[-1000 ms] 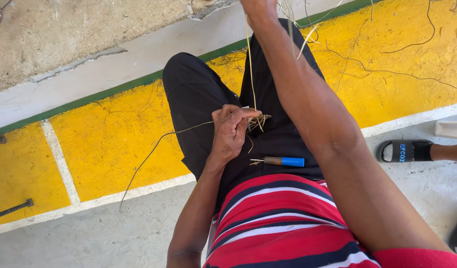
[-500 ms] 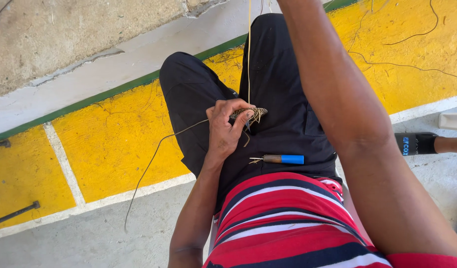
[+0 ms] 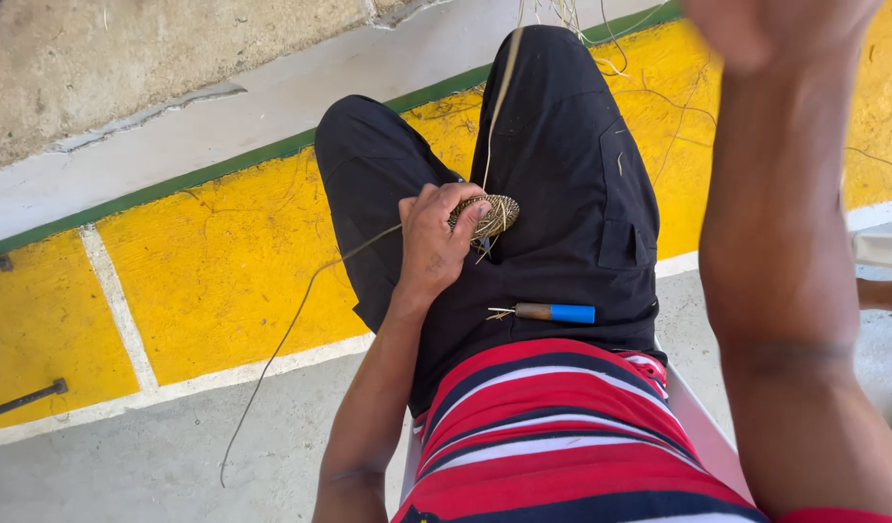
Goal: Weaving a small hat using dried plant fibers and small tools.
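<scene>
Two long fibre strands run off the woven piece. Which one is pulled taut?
The pale strand rising straight up from the small woven coil in the left hand. The darker strand sags left and trails slack across the floor.

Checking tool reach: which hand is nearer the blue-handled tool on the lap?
Left. The left hand grips a small woven piece just above the blue-handled tool; the right hand is raised high at the frame's top, blurred.

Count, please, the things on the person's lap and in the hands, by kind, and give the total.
Small woven coil, held in the left hand: 1
Tool with blue handle, lying on the lap: 1
Long pale strand pulled up from the coil toward the raised right hand: 1
Total: 3
</scene>
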